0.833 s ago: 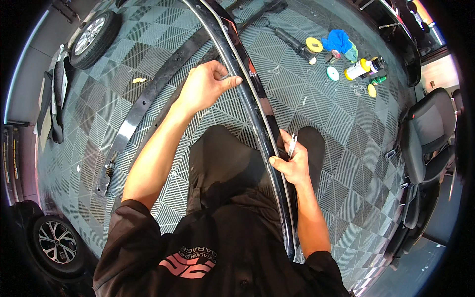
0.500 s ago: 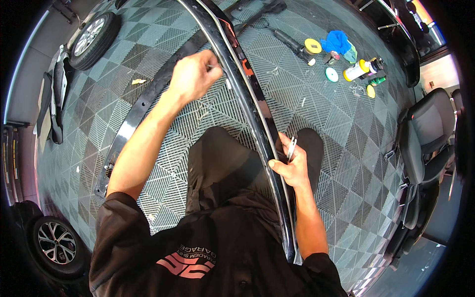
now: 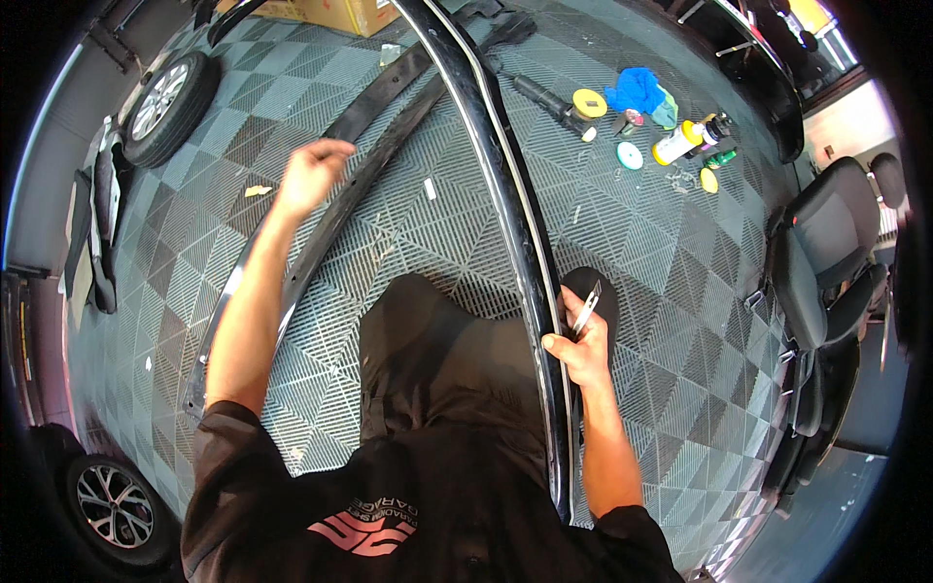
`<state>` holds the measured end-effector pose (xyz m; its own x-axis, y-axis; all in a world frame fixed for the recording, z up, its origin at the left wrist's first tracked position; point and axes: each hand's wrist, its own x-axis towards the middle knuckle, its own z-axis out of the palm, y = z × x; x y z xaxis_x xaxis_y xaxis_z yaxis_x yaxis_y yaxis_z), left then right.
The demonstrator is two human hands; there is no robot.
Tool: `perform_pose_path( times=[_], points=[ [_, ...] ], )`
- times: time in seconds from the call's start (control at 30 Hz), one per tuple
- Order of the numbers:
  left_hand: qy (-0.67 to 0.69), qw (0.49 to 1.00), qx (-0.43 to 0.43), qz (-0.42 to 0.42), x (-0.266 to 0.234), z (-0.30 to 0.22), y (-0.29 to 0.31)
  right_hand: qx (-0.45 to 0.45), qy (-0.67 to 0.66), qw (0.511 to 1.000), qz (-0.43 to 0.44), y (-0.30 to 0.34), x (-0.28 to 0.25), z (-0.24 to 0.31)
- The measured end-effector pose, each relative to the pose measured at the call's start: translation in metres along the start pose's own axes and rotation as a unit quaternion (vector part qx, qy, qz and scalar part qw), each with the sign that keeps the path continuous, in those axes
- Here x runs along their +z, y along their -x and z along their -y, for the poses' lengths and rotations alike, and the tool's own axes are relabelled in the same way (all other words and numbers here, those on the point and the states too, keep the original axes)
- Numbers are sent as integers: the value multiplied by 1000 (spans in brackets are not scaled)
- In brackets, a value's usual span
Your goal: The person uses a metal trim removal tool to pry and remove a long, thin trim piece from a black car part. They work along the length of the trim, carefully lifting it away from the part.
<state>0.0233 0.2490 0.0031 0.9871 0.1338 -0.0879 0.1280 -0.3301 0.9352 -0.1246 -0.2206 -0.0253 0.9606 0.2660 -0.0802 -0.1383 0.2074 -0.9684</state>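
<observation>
A long black car trim strip (image 3: 506, 204) with glossy edges runs from the top of the view down past my right side, over my thighs. My right hand (image 3: 581, 348) is closed around its near part, thumb on the strip. In the same hand is a slim silver utility knife (image 3: 586, 311), its pointed blade upward. My left hand (image 3: 316, 177) hangs above the floor, apart from the strip, fingers curled and thumb side pressed together. Whether anything is pinched there does not show. Beneath it, more long dark trim pieces (image 3: 362, 165) lie on the floor.
At the right lie a polisher (image 3: 549, 100), a blue cloth (image 3: 637, 90), a yellow bottle (image 3: 675, 144) and round pads (image 3: 630, 155). Car seats (image 3: 838, 228) stand far right. A loose wheel (image 3: 173, 109) leans at the far left, and a cardboard box (image 3: 350, 12) sits at the top.
My left hand has moved left, away from the strip. The strip has turned in my right hand, hiding its orange-marked side. The view has shifted, bringing the cardboard box into sight.
</observation>
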Motion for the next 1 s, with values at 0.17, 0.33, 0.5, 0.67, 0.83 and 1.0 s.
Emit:
perform_pose_path(
  times=[0.17,0.33,0.5,0.67,0.83,1.0],
  points=[
    [4,993,100,59,112,62,-34,-5,18,999,-39,9,-9,8],
    [-113,989,88,44,175,41,-47,-13,-1,998,-56,17,-8,25],
    [-166,978,119,38,218,14,-64,-23,-22,996,-81,21,-8,31],
    [-144,967,211,-1,259,16,-94,-22,-19,996,-84,22,-10,31],
    [-177,965,185,53,305,-18,-111,-19,2,994,-111,34,-16,23],
    [378,889,-16,258,347,-28,-136,-4,-32,992,-123,33,-7,29]
  ],
)
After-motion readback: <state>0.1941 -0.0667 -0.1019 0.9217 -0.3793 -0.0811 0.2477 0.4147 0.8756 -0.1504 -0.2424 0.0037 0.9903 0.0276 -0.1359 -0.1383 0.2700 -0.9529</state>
